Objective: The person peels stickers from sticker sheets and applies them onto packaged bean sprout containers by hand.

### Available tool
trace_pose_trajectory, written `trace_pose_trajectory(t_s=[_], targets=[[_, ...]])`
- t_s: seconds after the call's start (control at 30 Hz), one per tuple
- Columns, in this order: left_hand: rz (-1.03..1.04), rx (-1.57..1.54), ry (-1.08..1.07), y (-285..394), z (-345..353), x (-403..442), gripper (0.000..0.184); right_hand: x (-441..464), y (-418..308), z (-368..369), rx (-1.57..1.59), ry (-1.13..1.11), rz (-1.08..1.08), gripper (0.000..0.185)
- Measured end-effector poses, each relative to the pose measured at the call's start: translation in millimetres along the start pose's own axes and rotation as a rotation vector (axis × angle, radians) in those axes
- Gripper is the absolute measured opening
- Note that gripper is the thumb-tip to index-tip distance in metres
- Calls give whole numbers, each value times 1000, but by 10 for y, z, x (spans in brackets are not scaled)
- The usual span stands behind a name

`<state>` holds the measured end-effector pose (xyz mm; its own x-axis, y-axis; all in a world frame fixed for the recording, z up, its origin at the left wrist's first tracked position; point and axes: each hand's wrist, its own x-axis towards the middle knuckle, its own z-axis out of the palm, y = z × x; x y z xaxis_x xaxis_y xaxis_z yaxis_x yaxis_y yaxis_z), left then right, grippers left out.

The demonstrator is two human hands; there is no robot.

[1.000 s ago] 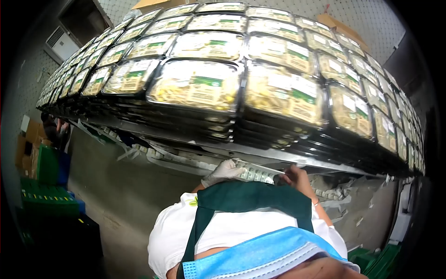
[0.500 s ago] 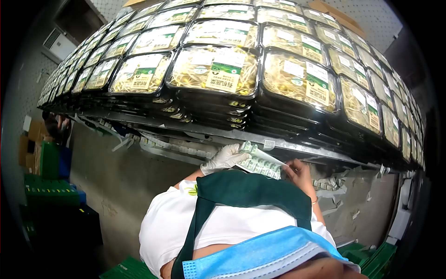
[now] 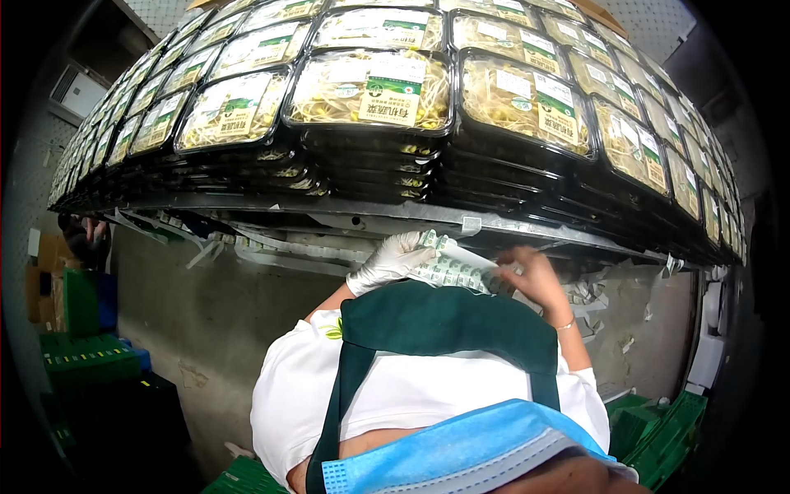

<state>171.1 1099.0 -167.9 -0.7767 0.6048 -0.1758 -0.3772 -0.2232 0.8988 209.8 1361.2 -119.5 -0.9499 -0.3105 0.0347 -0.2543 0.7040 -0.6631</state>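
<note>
My left hand point(image 3: 393, 260), in a white glove, grips the left side of a sheet of small green-and-white stickers point(image 3: 457, 272). The sheet is curled, with its plain white back showing along the upper part. At its right end is my bare right hand point(image 3: 531, 278), fingers bent and pinched at the edge; whether a single sticker is between them I cannot make out. Just beyond both hands stand stacked black trays of bean sprouts point(image 3: 370, 86) under clear lids, with green-and-beige labels on top.
A metal table edge point(image 3: 395, 212) runs below the trays, with strips of used label backing point(image 3: 288, 253) hanging under it. Green crates point(image 3: 90, 358) stand at left, and more green crates point(image 3: 658, 428) at lower right. Another person point(image 3: 85, 239) is at the far left.
The view has shifted slightly, so the trays sit higher in the picture. My right hand has turned and lifted a little at the sheet's right end. My left hand keeps its grip.
</note>
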Motion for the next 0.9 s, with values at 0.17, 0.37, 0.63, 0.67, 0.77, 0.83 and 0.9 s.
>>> trace_pose_trajectory(t_s=[0.17,0.37,0.63,0.67,0.77,0.83,0.9], targets=[[30,163,24,142,196,-63,16,474,-543,-62,30,64,-328,29],[-9,260,61,5,44,-136,13,645,-710,190,-72,-42,-511,17],[76,202,68,127,76,-238,5,691,-753,322,-194,10,-515,14],[93,245,60,138,71,-238,3,696,-757,325,-187,35,-533,14],[111,298,95,36,21,-190,5,698,-764,334,-177,60,-551,14],[153,412,116,51,17,-181,7,700,-767,329,-177,64,-546,15],[89,468,120,118,39,-186,11,706,-777,320,-212,71,-561,15]])
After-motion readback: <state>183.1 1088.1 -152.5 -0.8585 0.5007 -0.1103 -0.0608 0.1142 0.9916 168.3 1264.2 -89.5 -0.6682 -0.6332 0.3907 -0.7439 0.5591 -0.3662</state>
